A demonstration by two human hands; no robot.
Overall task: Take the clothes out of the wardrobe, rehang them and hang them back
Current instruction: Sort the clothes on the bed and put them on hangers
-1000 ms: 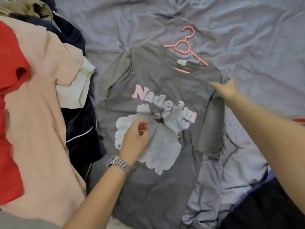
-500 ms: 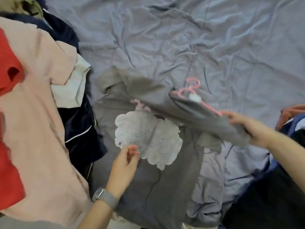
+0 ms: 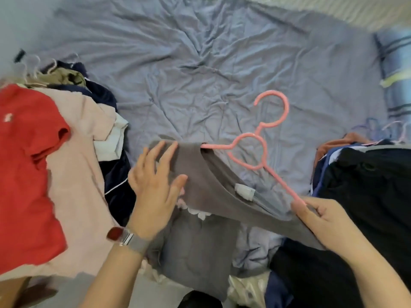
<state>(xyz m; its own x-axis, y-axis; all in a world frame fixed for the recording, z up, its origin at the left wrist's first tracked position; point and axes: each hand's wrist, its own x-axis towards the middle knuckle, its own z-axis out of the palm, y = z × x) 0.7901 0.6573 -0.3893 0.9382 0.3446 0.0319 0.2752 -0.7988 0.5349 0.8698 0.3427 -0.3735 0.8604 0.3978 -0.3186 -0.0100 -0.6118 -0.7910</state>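
Pink hanger [image 3: 255, 150] half-hidden in grey T-shirt [image 3: 213, 192], pinched by right hand [image 3: 329, 221]; left hand [image 3: 153, 185] spread flat.

Rumpled bed under soft, even light

A wrinkled blue-grey cotton bedsheet [image 3: 200, 63] covers the bed and fills most of the view; a blue striped pillow [image 3: 395, 70] lies at its far right edge, beside a pale ribbed surface.

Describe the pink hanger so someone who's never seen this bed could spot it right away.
On the wrinkled blue-grey bedsheet, between two clothes piles, lies a grey T-shirt. The pink hanger pokes from its neckline, one end pinched by the right hand. It alone is pink plastic with looped rings below its hook.
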